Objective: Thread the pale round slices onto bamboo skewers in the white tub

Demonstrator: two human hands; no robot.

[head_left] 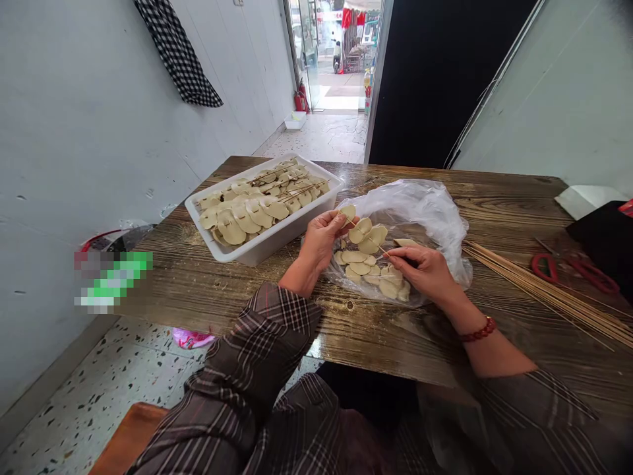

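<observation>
My right hand (420, 267) pinches the near end of a thin wooden skewer (381, 249). Along it sit a few pale, round, flat slices (372, 239). My left hand (324, 237) is closed on another pale slice (348, 212) at the skewer's far end. Below both hands, more loose slices (361, 264) lie on an opened clear plastic bag (435, 204). To the left stands a white plastic tub (262, 251) heaped with slices threaded on skewers (247, 214).
A bundle of bare skewers (544, 290) lies on the wooden table (376, 336) at the right. Red-handled scissors (544, 267) rest beside it, near a black object (601, 231). A brown stool (129, 435) shows at lower left. Beyond the table is a glass doorway (311, 59).
</observation>
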